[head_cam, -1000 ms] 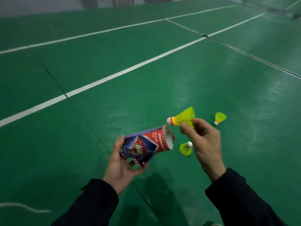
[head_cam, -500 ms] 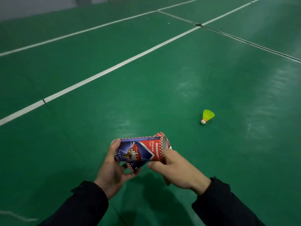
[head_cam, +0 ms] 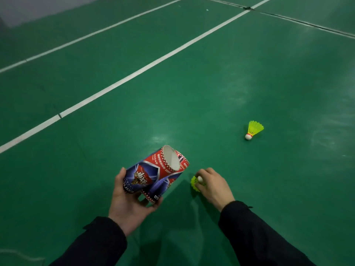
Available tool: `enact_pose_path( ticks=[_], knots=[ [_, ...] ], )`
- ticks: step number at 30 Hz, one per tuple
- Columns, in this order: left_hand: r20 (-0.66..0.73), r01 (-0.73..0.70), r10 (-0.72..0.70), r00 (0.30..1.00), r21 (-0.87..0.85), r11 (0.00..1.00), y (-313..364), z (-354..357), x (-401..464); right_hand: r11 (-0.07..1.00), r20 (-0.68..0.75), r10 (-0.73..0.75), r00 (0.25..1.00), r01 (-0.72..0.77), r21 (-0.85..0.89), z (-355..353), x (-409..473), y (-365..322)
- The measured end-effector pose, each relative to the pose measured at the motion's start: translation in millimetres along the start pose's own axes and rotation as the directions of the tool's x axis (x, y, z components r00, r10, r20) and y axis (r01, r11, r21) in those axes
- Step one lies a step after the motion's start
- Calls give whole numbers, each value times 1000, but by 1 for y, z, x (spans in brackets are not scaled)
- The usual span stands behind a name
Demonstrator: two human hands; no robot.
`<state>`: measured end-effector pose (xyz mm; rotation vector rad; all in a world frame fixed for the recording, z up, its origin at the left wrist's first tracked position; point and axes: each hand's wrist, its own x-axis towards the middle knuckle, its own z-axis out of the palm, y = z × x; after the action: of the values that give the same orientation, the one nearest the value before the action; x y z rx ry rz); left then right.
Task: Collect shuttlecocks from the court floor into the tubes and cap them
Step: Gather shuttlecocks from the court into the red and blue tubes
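Green court floor [head_cam: 211, 93]: your left hand [head_cam: 132, 200] grips the tube [head_cam: 153, 173], right hand [head_cam: 213, 185] pinches a shuttlecock [head_cam: 195, 182]; lift it cork-first into the mouth

The left hand [head_cam: 132, 200] was palm up with its thumb and fingers curled round the tube [head_cam: 156, 170]. The right hand [head_cam: 213, 186] reached down, fingers bent, pinching a shuttlecock [head_cam: 195, 182]. Both arms wore dark sleeves.

White print is seen on the red band of the tube [head_cam: 153, 173], and large characters on its blue panel, but none is sharp enough to be read.
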<state>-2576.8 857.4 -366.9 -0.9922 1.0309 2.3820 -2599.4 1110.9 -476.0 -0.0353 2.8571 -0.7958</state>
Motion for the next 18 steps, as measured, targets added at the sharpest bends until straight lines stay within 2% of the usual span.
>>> enact_pose_path(
  ticks=[2,3,4,5,6,8,9,10,11,12,15,16,18],
  knots=[
    [5,-4,4,1000,-30,1000,0,-3,0,997,-36,57,998,-55,46,-3,-9,1],
    [8,-13,13,1000,-33,999,0,-4,0,974,-88,136,987,-117,195,-9,-13,-2],
    [14,-16,17,1000,-28,999,0,-4,-1,895,-158,247,956,-162,416,-19,-17,-8],
    [24,-17,18,1000,-21,1000,-1,-4,0,759,-223,358,907,-144,635,-31,-20,-16],
    [32,-15,16,999,-14,1000,-2,-4,0,601,-273,442,854,-55,798,-46,-23,-27],
    [38,-8,8,999,4,1000,-6,-3,0,340,-304,498,812,139,930,-75,-29,-53],
    [39,-2,2,999,14,1000,-7,-3,-1,268,-306,471,827,196,943,-85,-31,-67],
    [36,7,-8,999,18,1000,-9,-3,-1,242,-310,415,855,225,944,-92,-34,-80],
    [34,14,-15,999,29,999,-9,-1,-4,268,-318,335,887,234,935,-96,-38,-93],
    [33,21,-23,999,41,999,-10,0,-6,344,-328,239,914,237,909,-97,-41,-102],
    [15,44,-45,999,37,998,-9,-2,-6,669,-338,-48,940,281,688,-89,-45,-108],
    [9,30,-31,999,31,999,-6,-4,-6,743,-334,-110,936,300,599,-89,-44,-106],
    [13,19,-19,1000,9,1000,-2,-11,-5,813,-296,-161,941,297,500,-91,-42,-107]
  ],
)
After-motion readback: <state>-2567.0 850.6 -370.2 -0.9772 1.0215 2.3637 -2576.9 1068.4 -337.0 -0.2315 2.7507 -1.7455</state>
